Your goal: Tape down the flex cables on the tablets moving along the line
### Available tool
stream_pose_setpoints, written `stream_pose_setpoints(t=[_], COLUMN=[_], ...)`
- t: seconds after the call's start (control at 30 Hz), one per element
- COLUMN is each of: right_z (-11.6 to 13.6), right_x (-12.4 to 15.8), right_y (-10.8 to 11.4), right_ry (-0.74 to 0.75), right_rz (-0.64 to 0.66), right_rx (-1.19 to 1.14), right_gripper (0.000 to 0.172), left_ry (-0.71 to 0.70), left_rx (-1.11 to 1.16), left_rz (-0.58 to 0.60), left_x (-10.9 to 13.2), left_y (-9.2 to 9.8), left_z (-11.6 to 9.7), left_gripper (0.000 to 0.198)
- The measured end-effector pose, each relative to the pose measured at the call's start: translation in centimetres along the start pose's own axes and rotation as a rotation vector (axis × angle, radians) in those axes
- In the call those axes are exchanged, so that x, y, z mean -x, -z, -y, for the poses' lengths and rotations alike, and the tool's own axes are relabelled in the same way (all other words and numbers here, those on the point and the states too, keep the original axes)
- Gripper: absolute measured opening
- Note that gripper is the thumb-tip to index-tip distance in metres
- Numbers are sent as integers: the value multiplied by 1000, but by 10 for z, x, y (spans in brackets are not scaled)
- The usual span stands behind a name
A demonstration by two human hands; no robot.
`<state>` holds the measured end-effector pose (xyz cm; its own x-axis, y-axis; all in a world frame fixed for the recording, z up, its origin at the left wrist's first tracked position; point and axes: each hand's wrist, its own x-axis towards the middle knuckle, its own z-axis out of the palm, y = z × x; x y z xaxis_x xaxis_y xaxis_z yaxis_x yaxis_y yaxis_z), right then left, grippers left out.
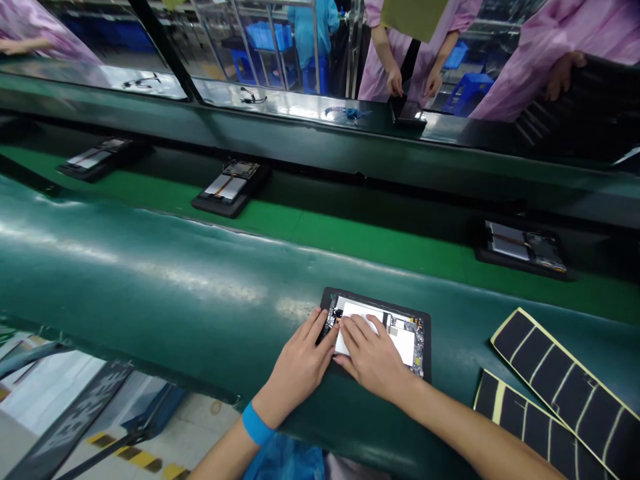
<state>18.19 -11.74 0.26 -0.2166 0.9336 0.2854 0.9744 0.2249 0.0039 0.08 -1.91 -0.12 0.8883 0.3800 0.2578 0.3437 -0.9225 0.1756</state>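
An opened tablet [406,333] lies on the dark green bench in front of me, its white battery and circuit board showing. My left hand [300,367], with a blue wristband, rests at the tablet's left edge, fingers stretched out and fingertips on the frame. My right hand [370,353] lies flat on the white battery, its fingers spread and pressing down near the left end. Neither hand holds anything.
A green conveyor belt [350,237] beyond the bench carries three more opened tablets [231,188] [523,247] [97,159]. Sheets of black adhesive strips [565,380] lie at my right. Across the line stand people in pink coats [400,47]; one person's hands touch a dark device [407,110].
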Motion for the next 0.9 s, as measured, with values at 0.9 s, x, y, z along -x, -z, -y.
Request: stream_pose_setpoints(t=[0.9], right_z=[-9], right_x=[-1], right_y=[10], right_ry=[-39], right_rz=[102], right_rx=[-124], right_gripper=[52], left_ry=[53], left_rx=[132], left_rz=[-2], left_x=[4], left_y=[1], left_z=[0], left_gripper=[40])
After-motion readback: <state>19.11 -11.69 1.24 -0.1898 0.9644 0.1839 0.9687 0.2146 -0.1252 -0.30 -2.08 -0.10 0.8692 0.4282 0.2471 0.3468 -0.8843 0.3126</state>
